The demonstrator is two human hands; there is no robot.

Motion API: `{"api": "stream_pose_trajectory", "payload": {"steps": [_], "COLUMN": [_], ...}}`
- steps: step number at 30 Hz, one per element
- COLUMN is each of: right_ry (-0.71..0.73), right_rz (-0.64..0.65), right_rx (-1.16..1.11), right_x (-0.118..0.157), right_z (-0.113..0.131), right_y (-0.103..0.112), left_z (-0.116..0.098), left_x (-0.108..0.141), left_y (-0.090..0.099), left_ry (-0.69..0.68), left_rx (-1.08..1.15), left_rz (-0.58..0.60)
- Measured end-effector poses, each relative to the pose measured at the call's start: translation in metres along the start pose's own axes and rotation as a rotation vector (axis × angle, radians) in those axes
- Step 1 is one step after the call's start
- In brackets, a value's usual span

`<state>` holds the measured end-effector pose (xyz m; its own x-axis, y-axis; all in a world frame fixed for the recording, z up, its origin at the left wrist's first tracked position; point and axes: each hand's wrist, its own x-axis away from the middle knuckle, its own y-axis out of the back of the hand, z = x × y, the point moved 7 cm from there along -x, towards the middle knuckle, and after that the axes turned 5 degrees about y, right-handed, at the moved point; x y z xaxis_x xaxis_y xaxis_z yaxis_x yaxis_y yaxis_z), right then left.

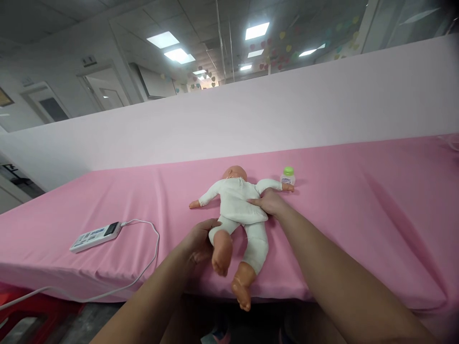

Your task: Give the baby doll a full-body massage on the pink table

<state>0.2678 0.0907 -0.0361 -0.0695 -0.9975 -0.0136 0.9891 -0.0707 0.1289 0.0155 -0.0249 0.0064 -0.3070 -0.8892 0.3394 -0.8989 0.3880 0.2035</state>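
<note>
A baby doll (pixel 238 208) with a white cloth body lies on the pink-covered table (pixel 340 205), its head away from me and its feet at the near edge. My left hand (pixel 201 241) is closed around the doll's leg on the left, fingers partly hidden beneath it. On the other side, my right hand (pixel 271 201) grips the side of the torso below the outstretched arm, thumb on top of the cloth. Close to the doll's right-side hand stands a small clear bottle (pixel 287 177) with a green cap.
A white power strip (pixel 96 236) lies at the left, its white cable (pixel 156 243) looping over the table's front edge. Behind the table runs a white low wall (pixel 251 114) with glass above. A red stool (pixel 39 315) stands at the lower left.
</note>
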Motion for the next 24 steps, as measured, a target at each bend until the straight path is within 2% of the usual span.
{"api": "stream_pose_trajectory", "payload": {"steps": [2,4,11,13,16,18,21,24], "right_ry": [-0.005,-0.005,-0.01,-0.018,0.0,0.025,0.061,0.129], "right_rz": [0.006,0.007,-0.003,-0.041,-0.136,-0.163,-0.169,-0.166], "right_rx": [0.075,0.138,0.205,0.236,0.299,0.359,0.462,0.514], "right_x": [0.0,0.002,0.008,0.01,0.013,0.015,0.019,0.023], "right_z": [0.001,0.003,0.009,0.012,0.018,0.024,0.032,0.041], "right_y": [0.0,-0.001,-0.004,-0.002,0.004,0.005,0.004,0.001], "left_z": [0.004,0.006,0.01,0.007,-0.012,-0.032,-0.057,-0.065], "left_x": [0.001,0.001,-0.003,0.0,0.008,0.013,0.009,-0.015], "left_y": [0.001,0.006,0.023,0.027,0.038,0.039,0.03,0.019], "left_ry": [0.075,0.097,0.017,-0.004,-0.094,-0.214,-0.369,-0.395], "left_rx": [0.169,0.211,-0.061,-0.229,-0.51,-0.63,-0.769,-0.866], "left_rz": [0.047,0.061,-0.021,-0.111,-0.349,-0.453,-0.497,-0.445]}}
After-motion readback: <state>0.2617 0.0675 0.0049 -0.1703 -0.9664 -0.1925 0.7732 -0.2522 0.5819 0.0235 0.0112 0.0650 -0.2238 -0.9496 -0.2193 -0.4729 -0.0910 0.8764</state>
